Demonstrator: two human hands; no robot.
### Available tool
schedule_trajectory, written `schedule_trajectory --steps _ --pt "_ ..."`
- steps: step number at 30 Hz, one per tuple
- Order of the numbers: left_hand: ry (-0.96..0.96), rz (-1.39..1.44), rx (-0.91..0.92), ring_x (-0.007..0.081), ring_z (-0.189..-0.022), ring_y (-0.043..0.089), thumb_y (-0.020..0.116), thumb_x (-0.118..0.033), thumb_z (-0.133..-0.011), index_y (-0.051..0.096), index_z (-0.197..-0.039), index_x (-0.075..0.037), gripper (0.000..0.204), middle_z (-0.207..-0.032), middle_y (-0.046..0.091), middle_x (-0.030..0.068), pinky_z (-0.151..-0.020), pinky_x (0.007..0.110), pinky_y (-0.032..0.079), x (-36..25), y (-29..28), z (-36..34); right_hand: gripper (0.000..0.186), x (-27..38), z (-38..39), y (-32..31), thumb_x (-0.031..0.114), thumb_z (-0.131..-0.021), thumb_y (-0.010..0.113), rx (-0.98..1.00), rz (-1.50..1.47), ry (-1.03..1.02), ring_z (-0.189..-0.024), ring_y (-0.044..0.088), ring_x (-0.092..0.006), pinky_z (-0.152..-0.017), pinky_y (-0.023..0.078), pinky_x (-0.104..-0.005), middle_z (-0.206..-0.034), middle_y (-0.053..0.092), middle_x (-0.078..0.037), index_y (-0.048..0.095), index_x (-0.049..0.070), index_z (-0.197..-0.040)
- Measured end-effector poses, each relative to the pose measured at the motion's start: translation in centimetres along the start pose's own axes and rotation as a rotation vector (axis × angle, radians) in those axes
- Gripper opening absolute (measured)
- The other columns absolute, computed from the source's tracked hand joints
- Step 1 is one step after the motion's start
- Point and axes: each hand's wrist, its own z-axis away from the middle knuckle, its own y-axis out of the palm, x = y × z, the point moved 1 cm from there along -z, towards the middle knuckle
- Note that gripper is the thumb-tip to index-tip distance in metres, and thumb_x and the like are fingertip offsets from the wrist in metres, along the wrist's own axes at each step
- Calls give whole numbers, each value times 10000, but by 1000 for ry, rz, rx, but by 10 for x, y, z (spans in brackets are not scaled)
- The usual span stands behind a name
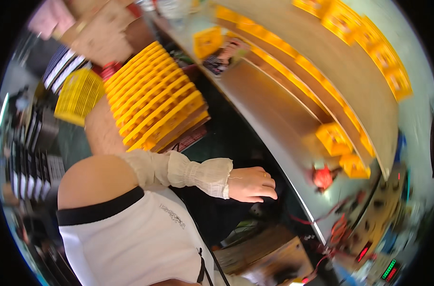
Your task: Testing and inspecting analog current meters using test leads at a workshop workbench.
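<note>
My left hand (252, 185) reaches out over a dark area beside the workbench, back of the hand up. A ring is on one finger, and a cream elastic sleeve (198, 176) covers the forearm. The fingers are slightly bent and apart from the bench, and nothing shows in them. Nearest to the hand is the bench's pale metal edge (293, 190). My right hand does not show; a scrap of cream sleeve (238, 280) appears at the lower edge. On the bench, past my left hand, lies a blurred red round object (323, 177).
A tall stack of yellow slotted trays (155, 95) stands to the left, beside a yellow basket (78, 97). Wooden shelving (274, 90) on the bench carries several yellow trays (333, 138). A wooden box (283, 262) and a device with a lit red display (364, 251) are at lower right.
</note>
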Motion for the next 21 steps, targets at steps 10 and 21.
schedule_trajectory --steps 10,21 --pt "-119 63 -66 263 -1001 591 652 -142 -874 571 -1194 -111 333 -1036 610 71 -939 425 431 23 -14 35 653 58 45 -38 209 -725 872 -379 -341 -189 -1015 623 -287 -865 547 -417 -1165 610 -168 548 -34 -1238" --pt "74 -115 -447 401 -1288 414 822 -222 -640 385 -1445 -157 919 -1387 402 215 -1072 569 300 7 -34 -6 676 265 234 -140 198 -844 755 237 -792 -899 -1212 509 -357 -1036 402 -432 -1350 489 -224 434 -48 -1386"
